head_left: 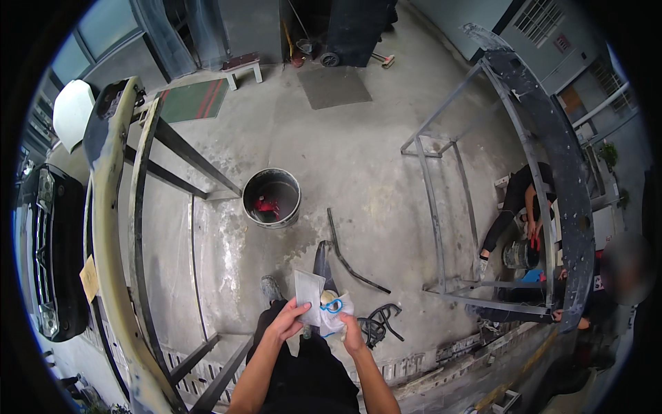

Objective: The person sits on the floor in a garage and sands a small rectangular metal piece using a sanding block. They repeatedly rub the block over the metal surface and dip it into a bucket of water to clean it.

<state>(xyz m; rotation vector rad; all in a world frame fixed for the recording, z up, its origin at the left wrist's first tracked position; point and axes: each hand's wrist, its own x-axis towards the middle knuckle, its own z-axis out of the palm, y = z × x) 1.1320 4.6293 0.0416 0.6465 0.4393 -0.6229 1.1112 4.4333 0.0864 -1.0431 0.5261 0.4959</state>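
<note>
My left hand (291, 321) is closed on a thin grey rectangular sheet (308, 295), with the thumb on its face. Right beside it, my right hand (353, 334) grips a crumpled whitish bag or cloth (340, 320); which of the two I cannot tell. A bright blue loop (332, 306) shows on top of this bundle, along with something pale yellowish. The sheet's right edge meets or overlaps the bundle. Both hands are in front of my body, above my dark-clothed legs.
A bucket (298, 200) with a red item inside stands ahead. On the left, a metal stand (141, 179) bears a patchy car bumper (107, 183). Bent black tubes (345, 259) lie on the floor. At right, people work beside another stand (431, 200) carrying a dark panel (562, 138).
</note>
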